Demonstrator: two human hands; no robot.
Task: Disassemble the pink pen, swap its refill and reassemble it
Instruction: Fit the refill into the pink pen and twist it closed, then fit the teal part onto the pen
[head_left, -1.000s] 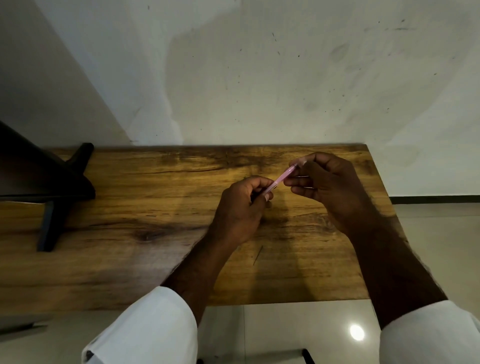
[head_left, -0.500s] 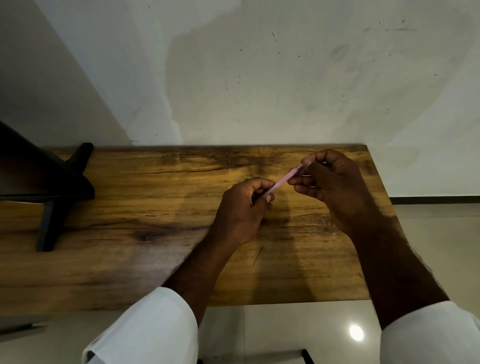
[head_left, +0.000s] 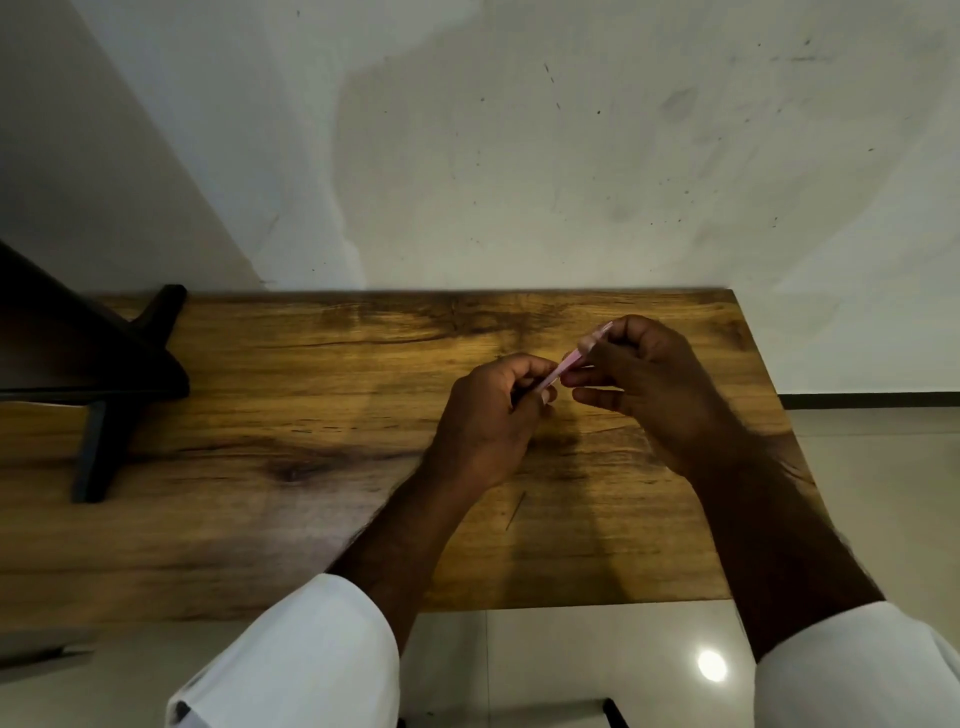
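Note:
Both hands hold the pink pen (head_left: 568, 361) slanted above the wooden table (head_left: 311, 415). My left hand (head_left: 488, 421) is closed around the pen's lower end, which its fingers hide. My right hand (head_left: 649, 384) pinches the upper end, whose pink tip shows above the thumb. Only a short pink stretch shows between the two hands. A thin dark refill (head_left: 516, 510) lies on the table below my left hand, apart from both hands.
A black stand (head_left: 104, 395) with a flat foot occupies the table's left side. The wall rises behind the far edge. The table's right edge runs close beside my right forearm, with pale tiled floor (head_left: 857, 493) beyond it.
My right hand has slid down the pen toward my left hand, so less pink shows between them. The refill on the table has not moved.

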